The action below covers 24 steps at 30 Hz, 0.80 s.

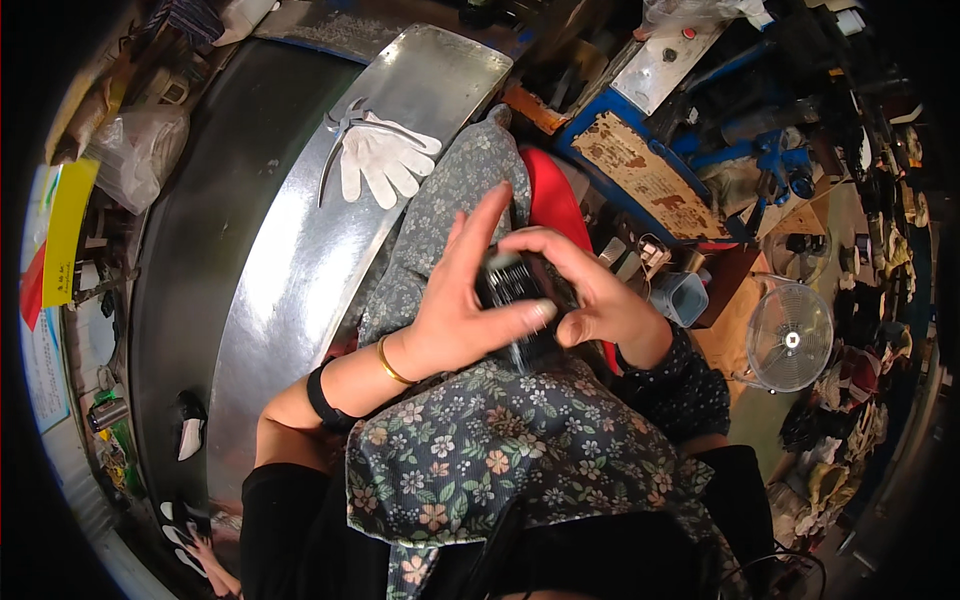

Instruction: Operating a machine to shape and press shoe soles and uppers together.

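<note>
Likely turning dark object (508,284) between left hand (457,300) (9 o'clock), right hand (602,295) (3). Can't tell finger grip; probably needs steadying.

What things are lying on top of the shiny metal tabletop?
On the metal tabletop lie a white fabric glove and metal pincers, one handle crossing the glove. The tabletop directly under the glove is covered, so I cannot see it.

A metal bench (290,250) holds pincers (346,123) lying over a white glove (385,160), perhaps two.
</note>
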Available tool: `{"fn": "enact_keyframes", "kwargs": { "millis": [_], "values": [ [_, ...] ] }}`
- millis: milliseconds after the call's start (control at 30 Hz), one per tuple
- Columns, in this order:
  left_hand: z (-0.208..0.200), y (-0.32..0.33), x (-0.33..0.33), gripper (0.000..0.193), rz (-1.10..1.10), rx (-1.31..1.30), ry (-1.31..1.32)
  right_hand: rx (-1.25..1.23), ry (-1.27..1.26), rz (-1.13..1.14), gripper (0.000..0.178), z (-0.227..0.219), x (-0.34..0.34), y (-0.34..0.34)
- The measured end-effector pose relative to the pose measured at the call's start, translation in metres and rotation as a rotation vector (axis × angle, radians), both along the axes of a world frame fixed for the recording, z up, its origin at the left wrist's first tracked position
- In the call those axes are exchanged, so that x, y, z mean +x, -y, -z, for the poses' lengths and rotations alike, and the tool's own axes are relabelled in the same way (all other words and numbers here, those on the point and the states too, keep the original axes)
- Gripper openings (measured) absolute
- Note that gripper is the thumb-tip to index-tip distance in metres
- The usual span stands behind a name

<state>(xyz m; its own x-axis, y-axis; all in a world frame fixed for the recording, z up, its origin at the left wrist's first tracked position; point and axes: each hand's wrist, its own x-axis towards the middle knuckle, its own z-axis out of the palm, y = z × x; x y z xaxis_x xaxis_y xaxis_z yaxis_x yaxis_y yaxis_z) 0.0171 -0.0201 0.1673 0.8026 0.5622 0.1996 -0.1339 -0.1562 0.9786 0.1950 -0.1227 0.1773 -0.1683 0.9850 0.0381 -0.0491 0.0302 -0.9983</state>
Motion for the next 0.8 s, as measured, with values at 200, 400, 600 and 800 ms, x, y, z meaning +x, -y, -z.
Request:
{"fn": "enact_keyframes", "kwargs": {
  "millis": [200, 400, 600, 800],
  "values": [
    [0.0, 0.013, -0.009, 0.056, 0.021, 0.222, 0.045, 0.138, 0.294, 0.054, 0.076, -0.003, -0.029, 0.012],
    [0.001, 0.021, -0.007, 0.027, -0.062, 0.035, 0.082, 0.208, 0.236, 0.173, 0.052, -0.005, -0.042, 0.01],
    [0.014, 0.03, -0.021, 0.027, -0.102, -0.041, 0.1, 0.296, 0.281, 0.091, 0.042, -0.008, -0.045, -0.003],
    [0.021, 0.024, -0.02, 0.034, -0.109, -0.038, 0.177, 0.354, 0.289, 0.021, 0.041, -0.003, -0.041, -0.013]
  ]
}}
